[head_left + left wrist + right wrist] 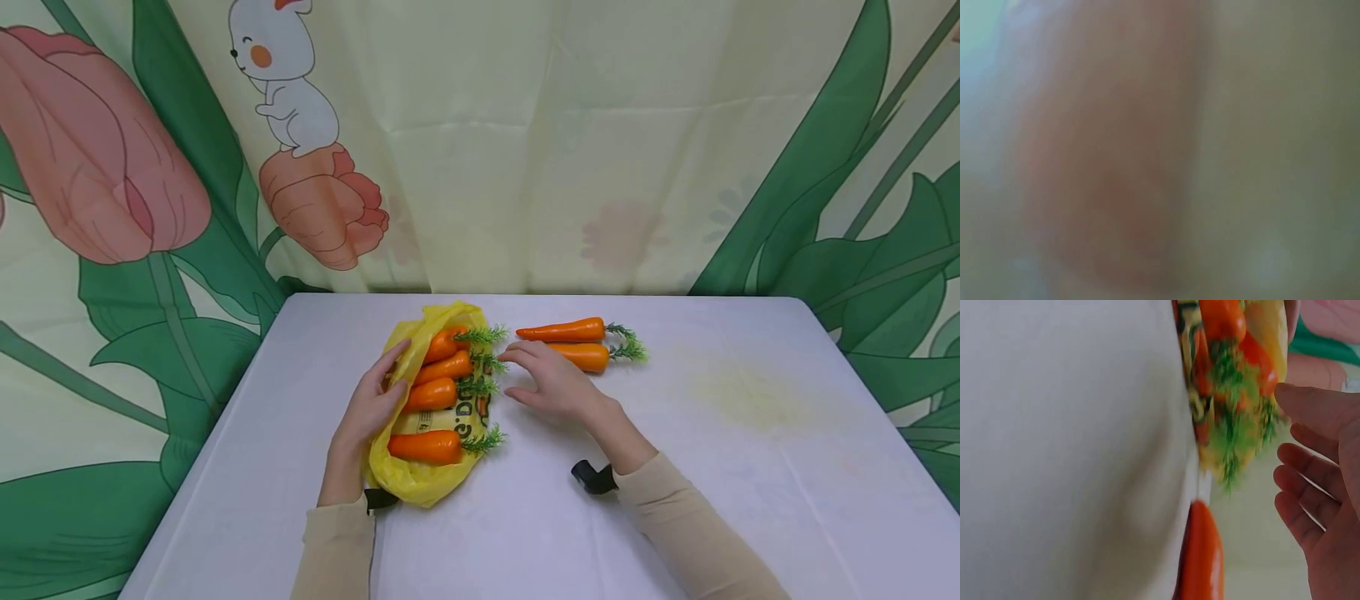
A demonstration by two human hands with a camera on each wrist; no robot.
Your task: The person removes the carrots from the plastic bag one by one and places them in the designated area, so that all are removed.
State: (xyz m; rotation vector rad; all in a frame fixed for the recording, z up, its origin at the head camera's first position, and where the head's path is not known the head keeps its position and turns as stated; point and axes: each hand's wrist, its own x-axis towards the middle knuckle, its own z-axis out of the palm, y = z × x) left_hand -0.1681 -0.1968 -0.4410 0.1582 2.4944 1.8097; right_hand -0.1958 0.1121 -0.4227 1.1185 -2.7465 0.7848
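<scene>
A yellow plastic bag (pixel 420 487) lies on the table with several orange carrots (pixel 426 447) in its mouth, green tops facing right. My left hand (pixel 370 408) rests on the bag's left edge, fingers spread and slightly bent. Between the bag and two loose carrots (pixel 566 331) is my right hand (pixel 551 383), holding nothing, its fingers loosely bent; it partly hides the lower loose carrot. In the right wrist view, the right hand (pixel 1329 469) is beside the bagged carrots' green tops (pixel 1232 406). The left wrist view is blurred.
A white cloth covers the table (pixel 712 500). Behind it hangs a curtain (pixel 480 167) printed with tulips, leaves and a rabbit. A black wrist-camera piece (pixel 592 477) sits under the right wrist, another (pixel 381 498) at the left wrist.
</scene>
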